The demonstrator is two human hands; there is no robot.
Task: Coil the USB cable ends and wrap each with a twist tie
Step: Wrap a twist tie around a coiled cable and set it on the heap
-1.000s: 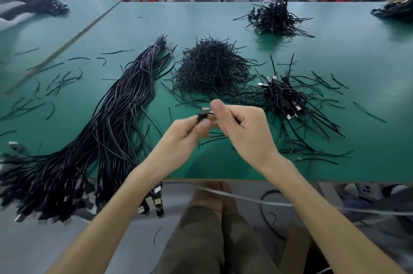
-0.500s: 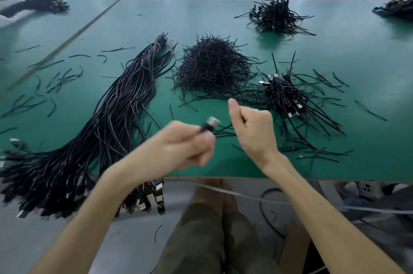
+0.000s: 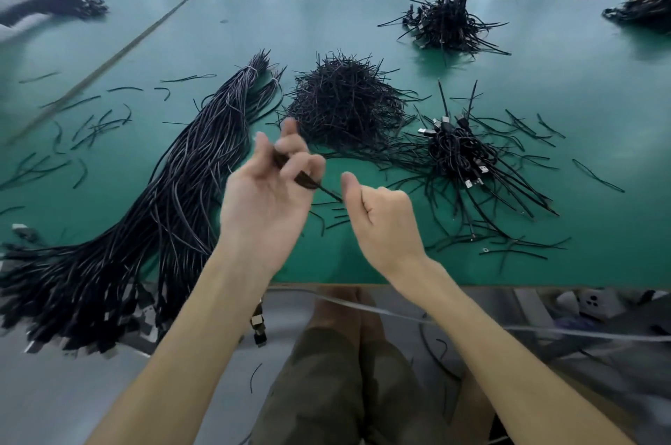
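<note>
Centre frame: left hand point(image 3: 268, 190) palm-up, fingers curled round blurred cable end point(image 3: 299, 175). Right hand point(image 3: 381, 215) fisted, thumb raised, beside cable's thin tail; whether it pinches the tail, cannot tell. Twist-tie pile point(image 3: 345, 99) above.

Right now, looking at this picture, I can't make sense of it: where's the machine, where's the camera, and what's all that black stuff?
There is no machine here: the grip is simply a person's two bare hands. The picture comes from a camera worn on the person's head, looking forward and down. On the green table lie a long bundle of loose black cables at the left, a heap of twist ties in the middle, and a pile of coiled cables with plugs at the right. A second pile sits farther back. The left hand holds a small dark cable bundle in its fingers, blurred by motion. A thin strand runs from it toward the right hand, whose fingers are curled, thumb up. Whether it pinches that strand cannot be told.
</note>
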